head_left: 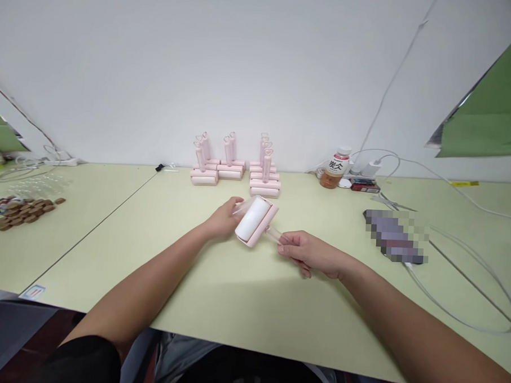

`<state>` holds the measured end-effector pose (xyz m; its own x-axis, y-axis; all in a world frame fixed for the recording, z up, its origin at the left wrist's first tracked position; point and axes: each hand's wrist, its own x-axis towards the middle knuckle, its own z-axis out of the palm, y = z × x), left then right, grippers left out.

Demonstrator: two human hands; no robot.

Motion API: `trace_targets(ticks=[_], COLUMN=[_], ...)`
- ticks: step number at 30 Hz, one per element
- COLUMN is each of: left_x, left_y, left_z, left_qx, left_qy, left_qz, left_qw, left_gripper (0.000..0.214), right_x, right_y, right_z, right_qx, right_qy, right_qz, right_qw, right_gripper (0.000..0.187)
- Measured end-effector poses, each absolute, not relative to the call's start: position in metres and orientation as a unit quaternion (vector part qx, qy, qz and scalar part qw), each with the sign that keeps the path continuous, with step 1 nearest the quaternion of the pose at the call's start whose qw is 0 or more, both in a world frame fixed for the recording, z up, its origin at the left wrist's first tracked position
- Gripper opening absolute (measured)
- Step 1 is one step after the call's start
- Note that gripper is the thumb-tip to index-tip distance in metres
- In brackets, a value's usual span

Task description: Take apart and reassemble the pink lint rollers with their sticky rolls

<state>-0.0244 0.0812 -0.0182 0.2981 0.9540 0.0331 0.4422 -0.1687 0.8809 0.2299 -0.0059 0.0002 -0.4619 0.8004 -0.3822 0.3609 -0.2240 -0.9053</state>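
Observation:
A pink lint roller (254, 221) with a white sticky roll is held tilted above the table in front of me. My right hand (299, 251) is closed round its slim pinkish handle (276, 233). At the roll's upper left end, my left hand (225, 218) grips a clear plastic piece (243, 205) that looks like a cover; its fingertips are partly hidden behind the roller. Farther back, several more pink lint rollers (265, 184) stand in groups with their handles pointing up.
Against the wall stands a drink bottle (335, 168), with chargers and a small dark box (364, 185) beside it. A blurred-out phone (393, 236) on a white cable (432, 301) lies at right, near scissors (393, 203). Brown pieces (23, 214) are heaped at left.

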Motion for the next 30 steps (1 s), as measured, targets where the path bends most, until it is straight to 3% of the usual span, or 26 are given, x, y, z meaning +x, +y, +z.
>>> trace_targets(ticks=[5,8,30], left_x=[-0.048,-0.047,-0.042], left_y=[0.069,0.066,0.061], left_z=[-0.016,-0.013,-0.011], left_qx=[0.604,0.582,0.646], left_qy=[0.400,0.352,0.297], left_qz=[0.367,0.379,0.356], left_qw=[0.583,0.628,0.606], left_gripper=[0.059,0.057,0.070], right_x=[0.226,0.226,0.224], right_y=[-0.005,-0.005,-0.006], right_z=[-0.008,-0.010,-0.012], right_qx=[-0.497,-0.505,-0.537], right_qy=[-0.585,-0.580,-0.586], right_qz=[0.613,0.607,0.571], right_qw=[0.188,0.200,0.206], right_gripper=[0.038,0.039,0.035])
